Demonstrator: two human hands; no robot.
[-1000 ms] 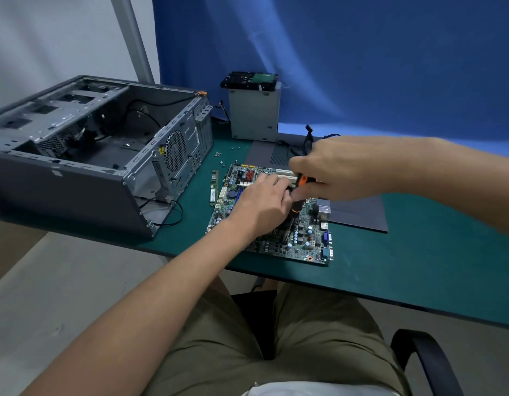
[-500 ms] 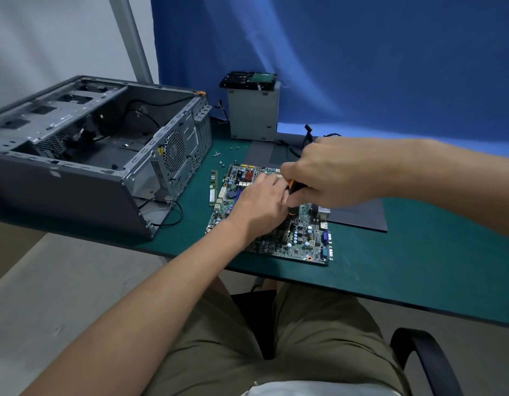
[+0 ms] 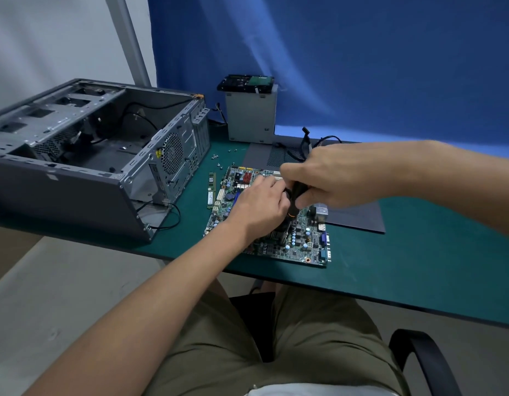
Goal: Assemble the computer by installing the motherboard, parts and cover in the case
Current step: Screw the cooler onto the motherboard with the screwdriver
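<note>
The motherboard (image 3: pixel 302 241) lay on the table (image 3: pixel 419 267) outside the open case (image 3: pixel 76 155), with the right hand (image 3: pixel 327 178) gripping a screwdriver (image 3: pixel 294 202) upright over it and the left hand (image 3: pixel 259 207) curled beside the shaft, its grasp undeterminable; the driver ought to be kept square and pressure light.

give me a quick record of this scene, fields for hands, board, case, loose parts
left hand: rests on the motherboard, next to the screwdriver
right hand: grips the screwdriver over the motherboard
motherboard: flat on the table, outside the case
case: open, on its side, left of the motherboard
loose parts: memory stick beside the motherboard's left edge; screws behind it
</note>
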